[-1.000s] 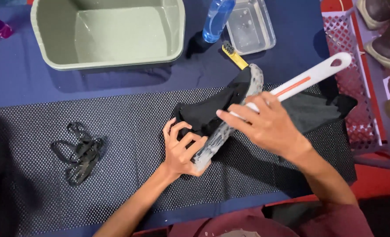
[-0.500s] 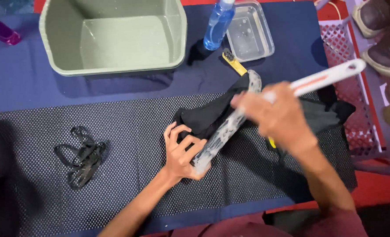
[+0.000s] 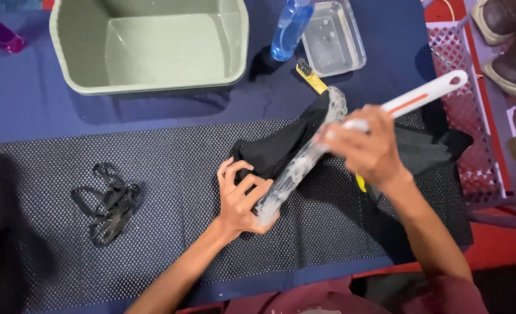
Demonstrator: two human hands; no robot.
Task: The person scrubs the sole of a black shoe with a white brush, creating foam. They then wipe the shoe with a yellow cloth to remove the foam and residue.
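Seen from above, the left hand [image 3: 243, 200] grips the heel end of a black shoe with a soapy white sole [image 3: 296, 148], lying on its side on a black mesh mat [image 3: 171, 174] over the desk. The right hand [image 3: 365, 148], blurred, clasps a white long-handled brush [image 3: 423, 96] against the sole.

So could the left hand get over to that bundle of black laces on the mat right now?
Probably not freely: the left hand is gripping the soapy black shoe that the right hand is brushing. The black laces lie on the mat with nothing between, so it would have to let go first.
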